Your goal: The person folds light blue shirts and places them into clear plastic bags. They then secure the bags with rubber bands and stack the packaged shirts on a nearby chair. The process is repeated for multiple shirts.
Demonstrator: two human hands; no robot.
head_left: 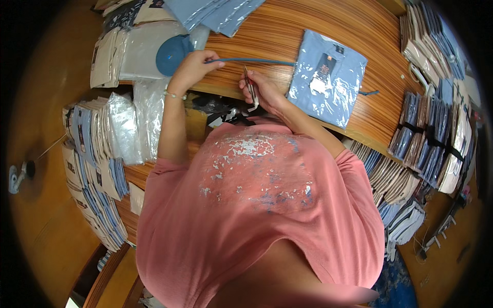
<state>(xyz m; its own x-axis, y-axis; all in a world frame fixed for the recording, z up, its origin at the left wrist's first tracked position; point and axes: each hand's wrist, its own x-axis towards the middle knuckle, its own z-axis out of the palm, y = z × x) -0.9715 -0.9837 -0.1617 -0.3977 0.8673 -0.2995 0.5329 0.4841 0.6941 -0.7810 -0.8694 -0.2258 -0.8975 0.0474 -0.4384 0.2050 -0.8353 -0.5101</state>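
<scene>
My left hand [192, 68] pinches one end of a blue strap [257, 61] stretched taut across the wooden table [287, 31]. The strap runs right to a folded light-blue shirt in a clear plastic bag [328, 77] and passes around it, with a short end showing at the shirt's right side. My right hand [259, 88] grips a thin metal tool like scissors or tweezers [251, 90], its tip just below the strap. My pink shirt fills the lower middle of the view.
Stacks of bagged folded garments lie at the left [97, 154], the top left [123, 51] and the right [436, 133]. A blue round cap-like item [172, 54] sits by my left hand. More bagged blue shirts [215, 13] lie at the table's far edge.
</scene>
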